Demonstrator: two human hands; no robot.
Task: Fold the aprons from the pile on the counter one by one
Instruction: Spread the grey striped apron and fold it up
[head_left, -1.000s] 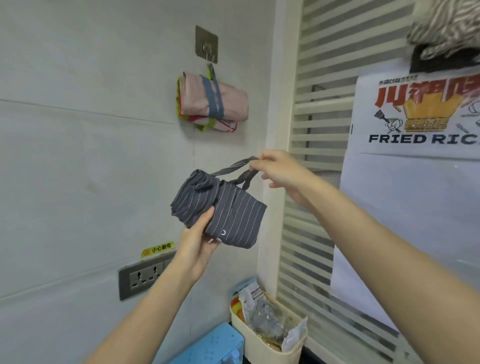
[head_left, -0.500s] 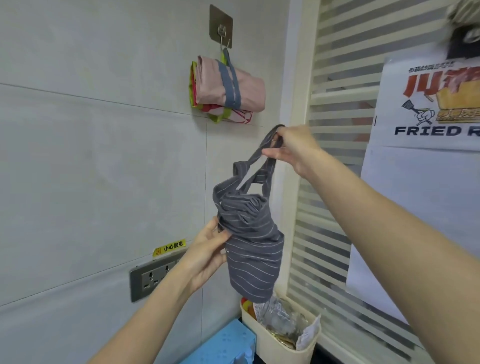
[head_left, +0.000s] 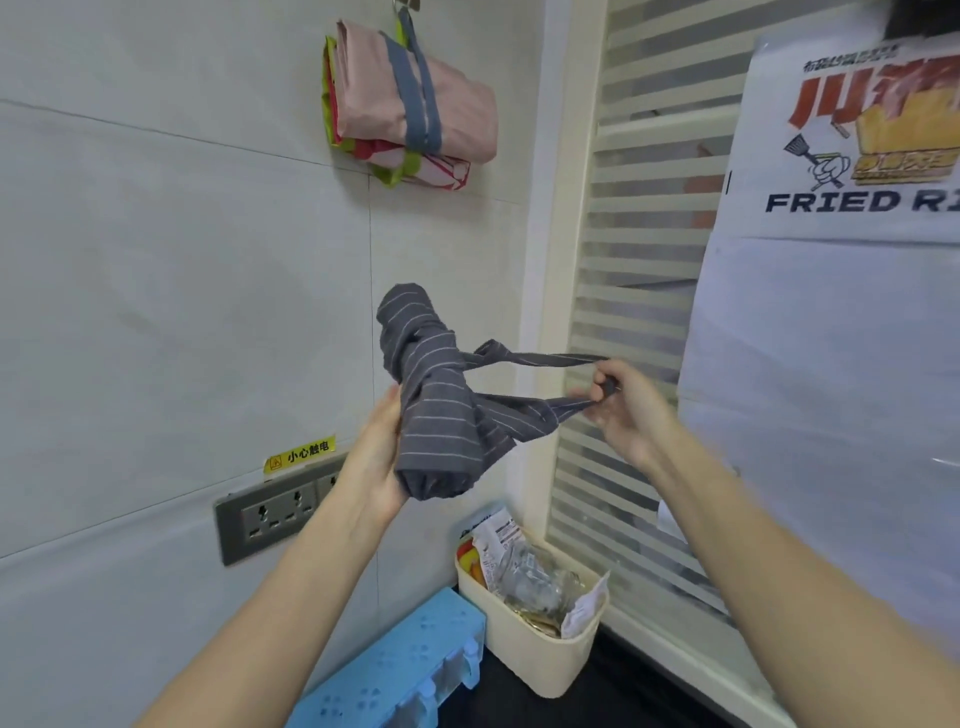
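- The left hand cups the grey striped apron from the left side, palm against the rolled bundle and fingers hidden behind it, so it looks wrapped round the roll, though how firmly I cannot tell.
- The apron is held up in the air in front of the tiled wall, well above the counter, rolled into a thick upright bundle with its strap loop running out to the right.
- The right hand pinches the far end of that loop, thumb and fingers closed on the fabric, drawing it fairly taut; the two hands stand apart with the strap stretched between them.
- Judged from this, the step in hand is binding the roll with its own strap, as on the pink folded bundle that hangs by a grey strap above.
- To do it well, the left hand should keep the roll squeezed so the layers do not spring open, while the right keeps even tension and lays the strap flat round the middle, not near either end.
- A slack or twisted strap would likely slide off and let the roll unravel.
- Below, a cream bin and a blue box sit on the counter.
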